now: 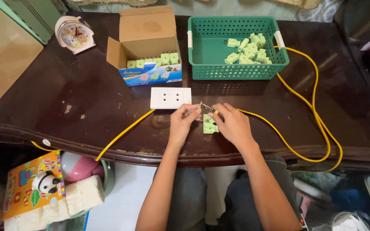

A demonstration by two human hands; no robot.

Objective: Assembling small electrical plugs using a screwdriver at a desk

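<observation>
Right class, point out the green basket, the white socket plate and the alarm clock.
green basket (202, 73): head view, on its front wall.
white socket plate (159, 98): head view, on its bare left face.
alarm clock (74, 35): head view, on its dial.

Green basket (202, 47), yellow cable (313, 102)

Even bright light, soft glare on table (86, 98), sharp, edges slightly warped.
</observation>
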